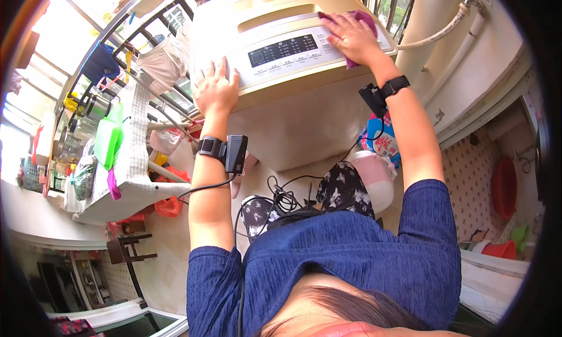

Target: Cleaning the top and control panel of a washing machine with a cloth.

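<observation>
A top-loading washing machine (303, 80) stands in front of me, its lid down. My left hand (216, 89) lies flat on the left end of its top, fingers slightly apart, with nothing in it. My right hand (354, 36) presses a purple cloth (365, 22) against the right end of the control panel (283, 49); cloth shows beyond the fingers and below the palm. The panel has a dark display and a row of buttons. How far the fingers close on the cloth cannot be told. Each wrist wears a strapped black device with a cable.
At left stands a table with a checked cloth (136, 113), a green plastic item (109, 139) and glass jars. Laundry hangs by the window bars. A white hose (432, 39) runs from a tap at right. On the floor are a pink and white bucket (373, 179) and loose cables (285, 194).
</observation>
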### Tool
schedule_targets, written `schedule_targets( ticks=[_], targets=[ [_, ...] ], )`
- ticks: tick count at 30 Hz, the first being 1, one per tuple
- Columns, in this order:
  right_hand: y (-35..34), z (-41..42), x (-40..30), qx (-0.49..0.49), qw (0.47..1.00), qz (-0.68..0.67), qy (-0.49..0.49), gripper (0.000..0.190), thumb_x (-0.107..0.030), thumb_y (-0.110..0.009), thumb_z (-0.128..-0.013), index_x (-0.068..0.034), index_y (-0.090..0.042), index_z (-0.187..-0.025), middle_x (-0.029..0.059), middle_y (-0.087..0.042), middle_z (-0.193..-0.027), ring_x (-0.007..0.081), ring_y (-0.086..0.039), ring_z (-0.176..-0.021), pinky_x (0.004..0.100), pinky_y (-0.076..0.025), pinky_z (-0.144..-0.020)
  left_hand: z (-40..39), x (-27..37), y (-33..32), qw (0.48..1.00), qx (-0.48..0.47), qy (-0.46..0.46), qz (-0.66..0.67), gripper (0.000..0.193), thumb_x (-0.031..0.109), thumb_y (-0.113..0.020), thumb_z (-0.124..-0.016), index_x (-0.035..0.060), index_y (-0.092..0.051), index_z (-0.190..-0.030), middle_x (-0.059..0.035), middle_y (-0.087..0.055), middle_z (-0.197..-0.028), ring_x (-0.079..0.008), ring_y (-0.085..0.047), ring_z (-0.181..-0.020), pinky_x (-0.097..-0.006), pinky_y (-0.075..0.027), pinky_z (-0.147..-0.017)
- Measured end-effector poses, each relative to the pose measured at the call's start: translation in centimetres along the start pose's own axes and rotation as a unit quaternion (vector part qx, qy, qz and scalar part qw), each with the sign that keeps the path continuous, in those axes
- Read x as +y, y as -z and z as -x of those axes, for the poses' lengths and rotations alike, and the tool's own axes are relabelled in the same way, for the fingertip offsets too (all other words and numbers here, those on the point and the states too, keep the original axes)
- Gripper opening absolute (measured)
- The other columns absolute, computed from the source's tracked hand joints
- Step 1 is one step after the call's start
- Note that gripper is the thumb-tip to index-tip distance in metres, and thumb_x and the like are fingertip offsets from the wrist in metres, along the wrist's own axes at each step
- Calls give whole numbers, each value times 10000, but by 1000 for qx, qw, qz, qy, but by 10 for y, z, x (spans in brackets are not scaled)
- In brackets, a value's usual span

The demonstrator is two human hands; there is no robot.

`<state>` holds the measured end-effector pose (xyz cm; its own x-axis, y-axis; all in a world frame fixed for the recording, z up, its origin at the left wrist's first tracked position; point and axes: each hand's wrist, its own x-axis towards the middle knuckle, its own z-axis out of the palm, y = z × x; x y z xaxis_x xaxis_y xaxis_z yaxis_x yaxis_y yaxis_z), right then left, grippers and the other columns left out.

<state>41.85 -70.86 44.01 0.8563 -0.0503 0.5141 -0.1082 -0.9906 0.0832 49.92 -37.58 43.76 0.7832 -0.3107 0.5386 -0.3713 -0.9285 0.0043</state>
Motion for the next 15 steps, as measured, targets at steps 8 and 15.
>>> schedule_targets(
  ticks=[8, 15],
  targets=[
    [-1, 13, 16, -3, 946, 74, -316, 543, -475, -309, -906, -180, -375, -1358, 23, -327, -1430, 250, -266, -1319, 520, -189, -1047, 1, 1, 0, 1000, 0, 0, -4, 526, 479, -394, -858, 251, -429, -1330, -76, -391, -1390, -319, -353, -1270, -456, -226, -1051],
    [1, 21, -10, 32, 921, 90, -377, 532, -442, -353, -886, -142, -440, -1317, 32, -351, -1415, 248, -285, -1303, 534, -189, -1032, -1, 4, 1, 1000, -6, 10, -16, 527, 469, -389, -857, 246, -427, -1333, -85, -389, -1390, -338, -344, -1275, -462, -232, -1048]
  ],
)
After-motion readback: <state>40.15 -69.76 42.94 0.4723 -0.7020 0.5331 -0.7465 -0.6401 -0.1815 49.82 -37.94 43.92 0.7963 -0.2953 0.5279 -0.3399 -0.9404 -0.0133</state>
